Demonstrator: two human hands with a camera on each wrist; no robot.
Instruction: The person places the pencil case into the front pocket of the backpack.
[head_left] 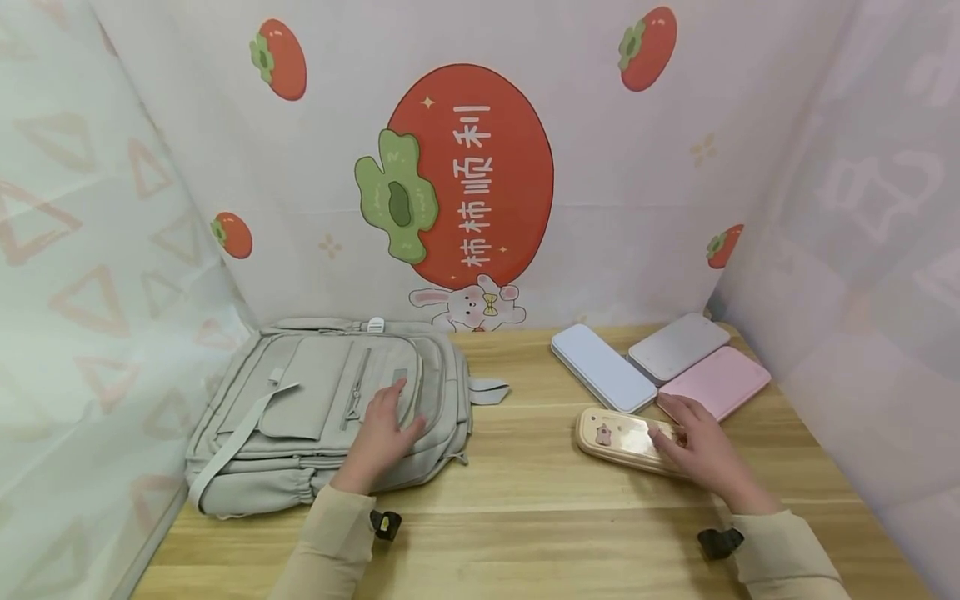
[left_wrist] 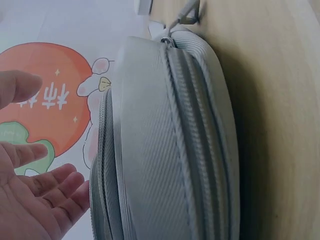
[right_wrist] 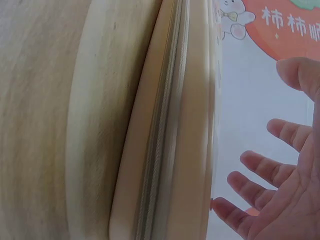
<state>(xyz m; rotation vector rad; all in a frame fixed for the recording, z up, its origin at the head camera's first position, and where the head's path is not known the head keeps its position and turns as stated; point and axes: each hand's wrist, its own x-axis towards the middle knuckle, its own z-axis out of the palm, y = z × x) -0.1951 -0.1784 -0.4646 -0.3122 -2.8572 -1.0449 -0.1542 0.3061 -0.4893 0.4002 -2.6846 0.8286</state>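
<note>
A grey backpack lies flat at the left of the table, its front pockets facing up. Over its near right part is my left hand, fingers spread; the left wrist view shows the palm beside the zipped side. At the right, a cream pencil case with a small pink figure on its lid lies on the wood. My right hand is over its right end, fingers extended. In the right wrist view the little finger comes close to the case's edge; contact is hard to tell.
Behind the pencil case lie three flat boxes: light blue, grey and pink, close together. A grey strap end sticks out from the backpack's right. Printed fabric walls enclose the wooden table at the back and sides.
</note>
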